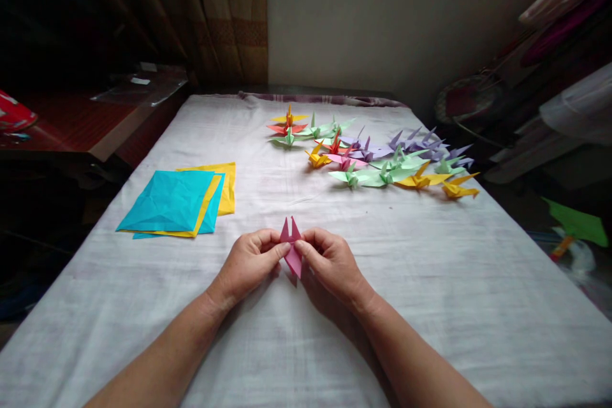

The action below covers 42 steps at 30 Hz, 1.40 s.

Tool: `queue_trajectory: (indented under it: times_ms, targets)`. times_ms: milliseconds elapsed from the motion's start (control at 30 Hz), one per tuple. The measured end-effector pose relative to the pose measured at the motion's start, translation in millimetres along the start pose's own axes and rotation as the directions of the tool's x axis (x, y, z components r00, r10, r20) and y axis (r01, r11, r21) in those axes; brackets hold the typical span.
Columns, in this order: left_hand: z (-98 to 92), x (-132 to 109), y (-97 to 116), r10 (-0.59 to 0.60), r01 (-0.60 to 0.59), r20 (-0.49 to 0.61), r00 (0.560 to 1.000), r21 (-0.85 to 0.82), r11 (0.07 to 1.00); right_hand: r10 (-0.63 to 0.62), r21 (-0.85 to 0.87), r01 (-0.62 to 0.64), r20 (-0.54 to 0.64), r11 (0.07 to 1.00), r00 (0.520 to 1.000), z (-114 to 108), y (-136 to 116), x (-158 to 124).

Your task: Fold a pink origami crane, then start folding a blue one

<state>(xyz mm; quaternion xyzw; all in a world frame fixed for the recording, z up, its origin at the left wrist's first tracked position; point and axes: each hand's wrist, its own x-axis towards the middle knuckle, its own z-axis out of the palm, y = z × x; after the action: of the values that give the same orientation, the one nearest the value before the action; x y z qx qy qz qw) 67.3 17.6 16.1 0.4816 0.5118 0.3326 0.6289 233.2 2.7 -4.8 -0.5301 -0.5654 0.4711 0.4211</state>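
A small pink folded paper piece with two upright points is held just above the white cloth in front of me. My left hand pinches its left side with thumb and fingers closed on it. My right hand pinches the right side the same way. Several finished paper cranes in yellow, green, purple, pink and red lie spread at the far right of the cloth. A stack of flat blue and yellow paper sheets lies to the left.
The cloth covers a long table that runs away from me to a pale wall. A dark wooden cabinet stands at the left, with a curtain behind it. Clothes and clutter fill the right side.
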Motion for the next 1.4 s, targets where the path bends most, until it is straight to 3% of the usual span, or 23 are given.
queue_trajectory:
  times_ms: [100, 200, 267, 333, 500, 700, 900, 1033, 1200, 1333, 1400]
  targets:
    - [-2.1, 3, -2, 0.065, -0.063, -0.059, 0.996, 0.030, 0.998, -0.069, -0.033, 0.067, -0.075, 0.997, 0.995, 0, 0, 0]
    - [-5.8, 6, -4, 0.123, -0.118, -0.134, 0.983, 0.051, 0.992, -0.285, -0.173, 0.255, -0.182, 0.951, 0.941, -1, -4, -2]
    - [-7.3, 6, -4, 0.136, -0.130, -0.140, 0.981, 0.051, 0.990, -0.422, -0.262, 0.375, -0.152, 0.889, 0.894, 0, -6, -4]
    - [-7.7, 5, -3, 0.151, -0.144, -0.115, 0.982, 0.065, 0.987, -0.481, -0.317, 0.435, -0.081, 0.843, 0.873, 0, -7, -5]
    - [-7.4, 0, 0, 0.221, -0.211, -0.046, 0.974, 0.163, 0.964, -0.441, -0.367, 0.388, -0.069, 0.846, 0.895, -1, -6, -5]
    - [-8.8, 0, -5, 0.342, -0.327, -0.011, 0.940, 0.259, 0.909, -0.366, -0.236, 0.334, -0.105, 0.912, 0.925, -2, -5, -3]
    - [-10.5, 3, -5, 0.294, -0.293, 0.111, 0.949, -0.027, 0.956, -0.354, -0.184, 0.337, -0.064, 0.923, 0.933, -1, -5, -4]
    - [-11.2, 5, -4, 0.233, -0.227, 0.065, 0.970, -0.093, 0.970, -0.406, -0.185, 0.395, -0.019, 0.900, 0.914, -3, -7, -4]
    - [-10.3, 4, -3, 0.267, -0.268, 0.017, 0.963, 0.097, 0.959, -0.458, -0.188, 0.441, -0.062, 0.878, 0.887, -4, -10, -4]
    - [-8.8, 1, -2, 0.360, -0.338, -0.016, 0.933, 0.302, 0.891, -0.398, -0.170, 0.380, -0.087, 0.909, 0.913, -4, -10, -5]
    - [-8.7, 1, -2, 0.355, -0.339, 0.004, 0.935, 0.307, 0.889, -0.347, -0.166, 0.329, -0.093, 0.930, 0.933, -4, -10, -5]
